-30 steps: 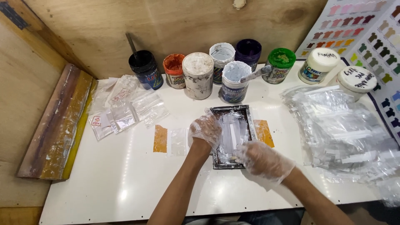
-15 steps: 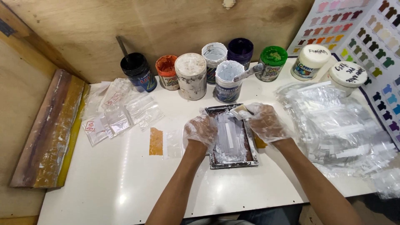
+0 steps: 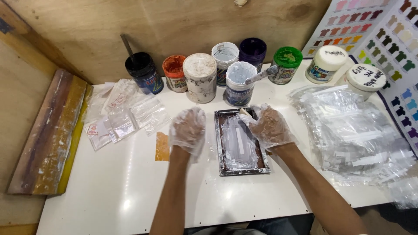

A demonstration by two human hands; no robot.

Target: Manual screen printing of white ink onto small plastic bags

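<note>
My gloved left hand (image 3: pixel 188 129) loosely curled, empty, beside the small printing frame (image 3: pixel 241 142) mid-table, my right hand (image 3: pixel 270 126) pinching a small scraper (image 3: pixel 244 114) at its far edge, ink jars (image 3: pixel 238 83) behind it.

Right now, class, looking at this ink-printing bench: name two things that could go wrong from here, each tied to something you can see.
1. The right hand works a small scraper at the far end of the small printing frame, close to the open white ink pot with a tool leaning in it; a knock might tip it.
2. Both gloves look smeared, and the left hand lies close to the clear bags, so ink could mark them.
</note>
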